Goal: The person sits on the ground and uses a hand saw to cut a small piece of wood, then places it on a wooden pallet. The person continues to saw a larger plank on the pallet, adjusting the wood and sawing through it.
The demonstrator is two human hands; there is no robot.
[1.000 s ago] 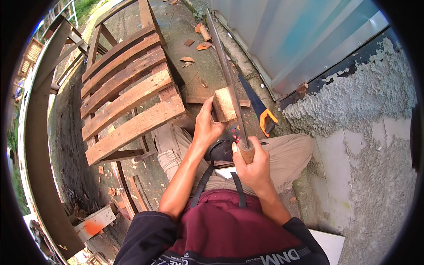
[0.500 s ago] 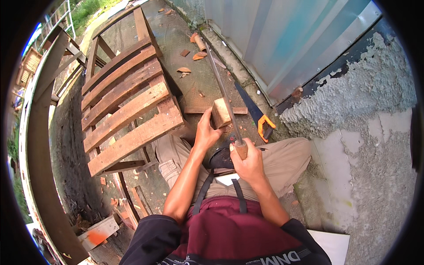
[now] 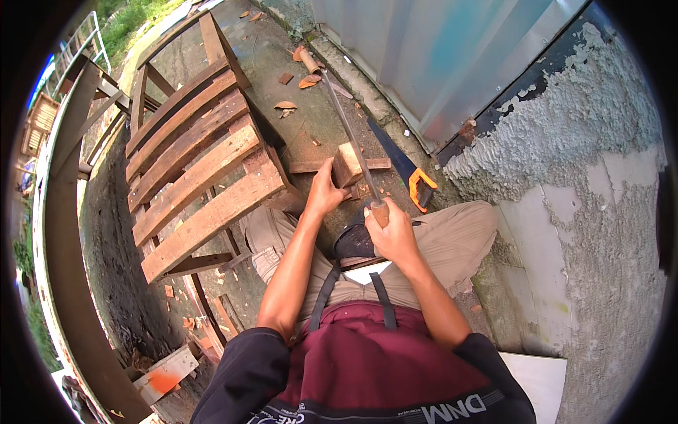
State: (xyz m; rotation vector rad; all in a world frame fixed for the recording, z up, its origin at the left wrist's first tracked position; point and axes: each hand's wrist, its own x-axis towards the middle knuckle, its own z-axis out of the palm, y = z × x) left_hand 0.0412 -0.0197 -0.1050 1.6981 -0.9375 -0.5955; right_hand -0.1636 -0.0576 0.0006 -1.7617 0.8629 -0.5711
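Wood block (image 3: 346, 164) on the concrete ground, steadied by left hand (image 3: 325, 194).
Right hand (image 3: 392, 233) fingers wrap the long tool (image 3: 349, 134); a slip could strike the clasping left fingers.

1 wooden pallet (image 3: 198, 177) with 5 top slats, 1 small wood block (image 3: 346, 164), 1 long-handled tool (image 3: 346, 134), 1 handsaw (image 3: 404, 169) with an orange handle, 1 flat plank (image 3: 307, 167), and 2 hands: left hand (image 3: 326, 192), right hand (image 3: 392, 237).
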